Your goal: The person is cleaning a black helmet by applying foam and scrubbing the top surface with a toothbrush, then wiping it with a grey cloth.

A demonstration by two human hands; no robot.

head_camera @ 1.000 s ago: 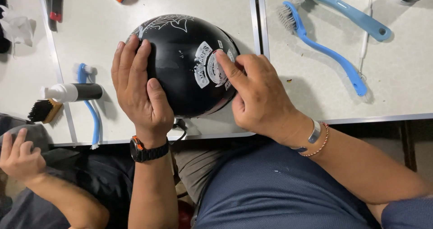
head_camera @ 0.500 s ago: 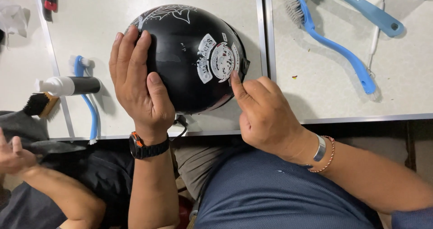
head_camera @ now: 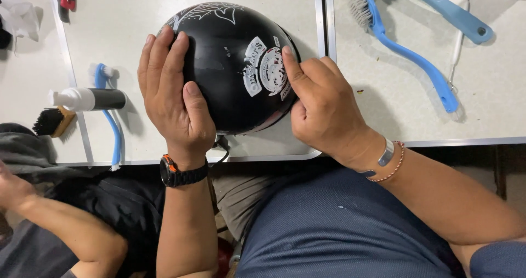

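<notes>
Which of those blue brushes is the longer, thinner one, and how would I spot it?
Start at the black helmet under both hands, then look right, past the table seam. The thin curved brush lies below the chunkier light-blue brush; its slim, darker blue handle sets it apart.

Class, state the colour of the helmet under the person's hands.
Glossy black helmet with white decals, head view.

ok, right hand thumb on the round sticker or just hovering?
Touching. The head view shows the right hand with its thumb tip pressed on the edge of the round white sticker on the black helmet, no gap visible; the left hand lies flat on the shell.
</notes>
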